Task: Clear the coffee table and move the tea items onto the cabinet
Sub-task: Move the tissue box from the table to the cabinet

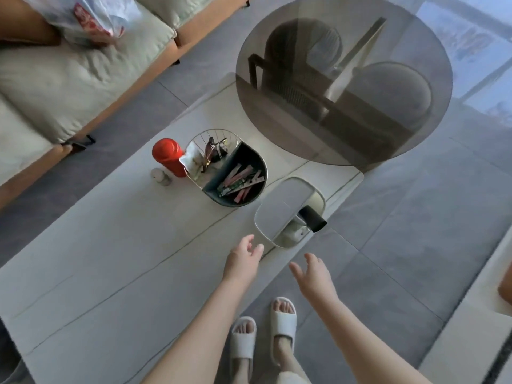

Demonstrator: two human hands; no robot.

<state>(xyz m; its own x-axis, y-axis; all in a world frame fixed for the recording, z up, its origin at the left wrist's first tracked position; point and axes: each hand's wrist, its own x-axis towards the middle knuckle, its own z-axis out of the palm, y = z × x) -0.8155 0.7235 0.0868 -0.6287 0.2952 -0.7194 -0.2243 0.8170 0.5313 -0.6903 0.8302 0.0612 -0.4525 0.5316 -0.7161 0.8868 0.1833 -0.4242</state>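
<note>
Both hands, left hand (243, 259) and right hand (313, 275), hover spread and empty near the glass tray (277, 214) (touching nothing).

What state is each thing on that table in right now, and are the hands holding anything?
Red jar: upright, lid on.
Small bottle: upright, beside the red jar.
Basket: upright, two compartments; sachets in the dark one, wrappers in the wire one.
Tray: flat at the table edge, nothing visible on it.
Left hand: open, empty, near the tray.
Right hand: open, empty, over the floor.
</note>
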